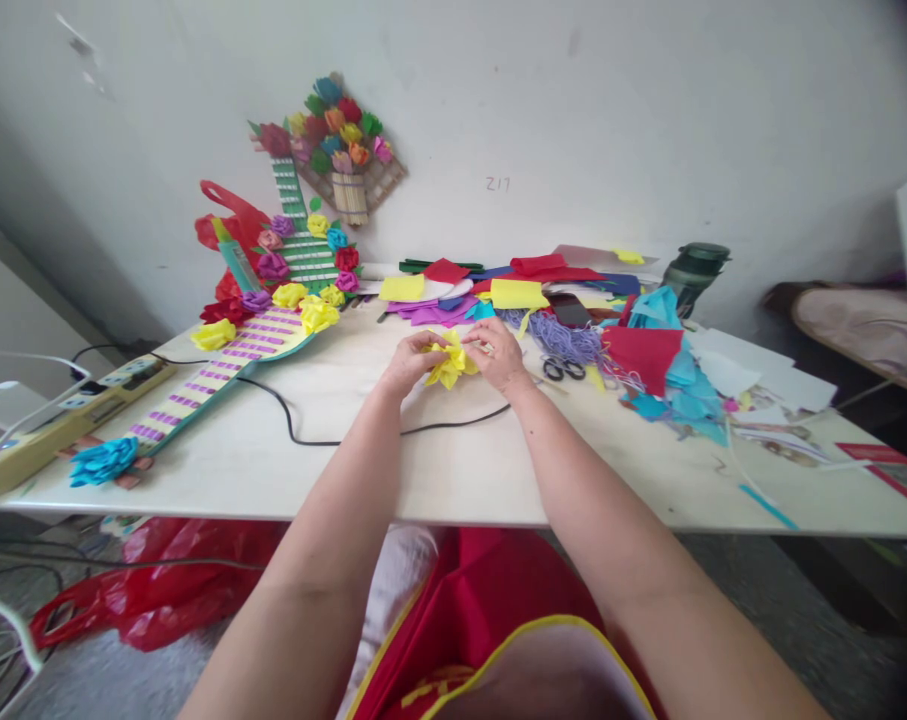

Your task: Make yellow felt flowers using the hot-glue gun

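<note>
A crumpled yellow paper flower (450,366) sits between both my hands above the middle of the white table (438,470). My left hand (410,361) pinches its left side with curled fingers. My right hand (498,354) grips its right side, fingers closed on the paper. A black cable (288,415) runs across the table just in front of my hands.
Coloured paper sheets (513,292) and purple yarn (565,340) lie behind my hands, scissors (563,369) to the right. Red and blue paper (663,365) is piled at right by a green bottle (693,275). A flower-decorated craft piece (220,375) and power strip (70,415) lie left.
</note>
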